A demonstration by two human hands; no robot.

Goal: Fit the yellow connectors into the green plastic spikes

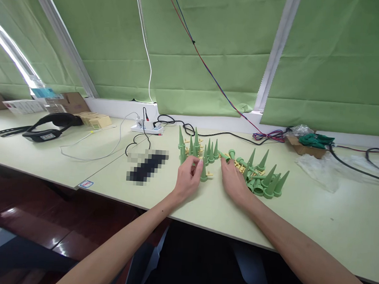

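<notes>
Left fingers: thumb and forefinger of the left hand (188, 176) bent close together at the upper part of the front cone (203, 173); whether they grip it I cannot tell.
Front cone: green, upright on the bench (223, 212), a small yellow piece (209, 174) jutting from its right side near the base.
Right fingers: the right hand (233, 181), to the right of the front cone, has its fingers curled down at a green part (223, 155) lying on its side; hidden fingertips leave the grip uncertain.
Standing cones: a cluster of green cones (196, 143) just behind the front cone, with yellow pieces among them.
Heap: right of the front cone, beyond the right hand, a jumble of green cones (258, 187), some upright, some lying or tilted, with yellow pieces mixed in.
Dark item: a pixelated patch (147, 167) left of the front cone.
Power strip: white power strip (147, 128), behind and left of the front cone.
Black headset-like object: a curved band (51, 127), far left of the front cone.
Open carton: cardboard box (307, 149) with green material (314, 140), well right of and behind the front cone.
Backdrop: green curtains (209, 79) beyond the front cone.
</notes>
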